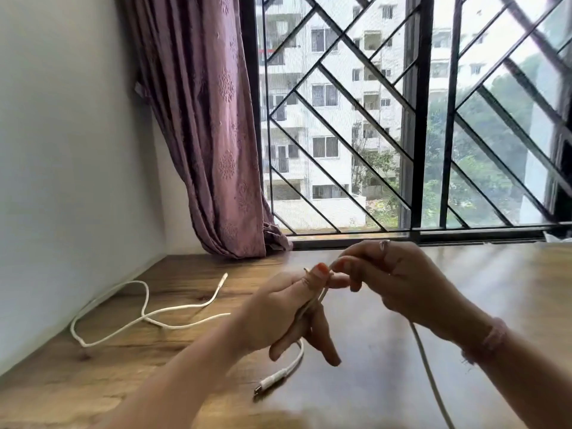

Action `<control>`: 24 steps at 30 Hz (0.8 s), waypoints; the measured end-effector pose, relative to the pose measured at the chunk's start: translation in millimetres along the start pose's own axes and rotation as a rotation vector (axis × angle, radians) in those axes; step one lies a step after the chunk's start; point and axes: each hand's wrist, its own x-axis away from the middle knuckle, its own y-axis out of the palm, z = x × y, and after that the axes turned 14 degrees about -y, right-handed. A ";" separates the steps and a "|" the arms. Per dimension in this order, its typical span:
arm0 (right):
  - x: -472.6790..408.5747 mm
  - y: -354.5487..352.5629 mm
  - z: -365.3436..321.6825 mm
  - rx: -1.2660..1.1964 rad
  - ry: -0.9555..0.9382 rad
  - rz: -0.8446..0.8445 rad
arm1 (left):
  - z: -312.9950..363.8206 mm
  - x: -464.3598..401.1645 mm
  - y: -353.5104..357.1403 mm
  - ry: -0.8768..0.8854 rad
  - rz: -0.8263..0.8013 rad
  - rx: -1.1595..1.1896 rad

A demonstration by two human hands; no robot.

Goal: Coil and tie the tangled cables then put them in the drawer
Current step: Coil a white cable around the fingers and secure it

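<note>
Bright daylight through window (pixel 340 119); soft blur, edges bowed.

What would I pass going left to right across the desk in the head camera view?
Loose white cable lying by the wall → left hand pinching a second white cable → right hand pinching it too → pink wristband.

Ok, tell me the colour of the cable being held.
White cable, pinched by both hands; the head view shows it.

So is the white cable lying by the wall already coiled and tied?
No: the white cable by the wall lies loose in open loops on the wooden table, with no tie around it.
</note>
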 end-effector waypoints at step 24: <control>23.2 44.7 -17.2 0.181 -0.037 -0.715 | -5.5 -13.9 -11.8 -0.103 0.318 0.461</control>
